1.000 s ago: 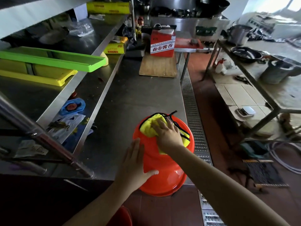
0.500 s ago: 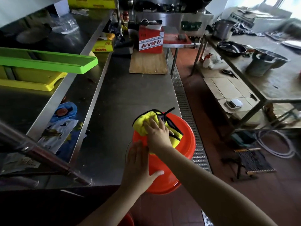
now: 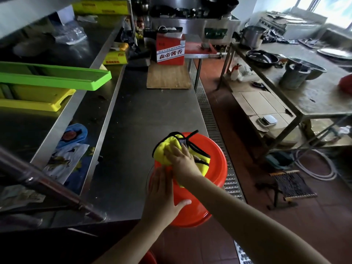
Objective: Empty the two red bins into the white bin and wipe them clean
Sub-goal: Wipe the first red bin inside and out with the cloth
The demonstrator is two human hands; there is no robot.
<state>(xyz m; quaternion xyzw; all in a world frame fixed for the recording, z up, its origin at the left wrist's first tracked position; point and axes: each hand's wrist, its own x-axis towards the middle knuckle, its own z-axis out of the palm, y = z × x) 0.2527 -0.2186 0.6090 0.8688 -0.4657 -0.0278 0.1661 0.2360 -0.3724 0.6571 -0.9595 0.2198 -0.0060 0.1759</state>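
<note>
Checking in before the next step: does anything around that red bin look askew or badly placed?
Yes. The red bin lies upside down at the steel counter's near corner, its rim hanging past the edge. The left hand steadies its side while the right hand presses the yellow cloth on its base.

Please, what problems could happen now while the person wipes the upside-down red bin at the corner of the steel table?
The red bin sits inverted with its rim past the steel table edge; a hard wipe might slide it off, though the left hand steadies it. The yellow cloth under the right hand has loose black straps that may snag.
</note>
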